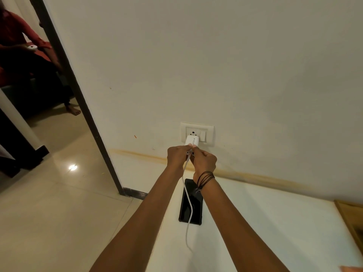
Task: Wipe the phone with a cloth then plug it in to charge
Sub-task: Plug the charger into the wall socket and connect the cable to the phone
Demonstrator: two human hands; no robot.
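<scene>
Now, both hands gripping boxy charger

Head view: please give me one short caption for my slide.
Both hands, left and right, hold a white charger at the wall socket; its cable trails across the dark phone.

Cream wall, scuffed, with a yellowish stain band running low along it just above the white counter. Small orange mark on the wall left of centre. Dark door frame slants down to a dark skirting piece at floor level. Glossy beige tiled floor carries a bright light reflection. Through the doorway, a seated person in red, bare foot on the tiles. Wooden frame edge at the counter's right edge.
</scene>
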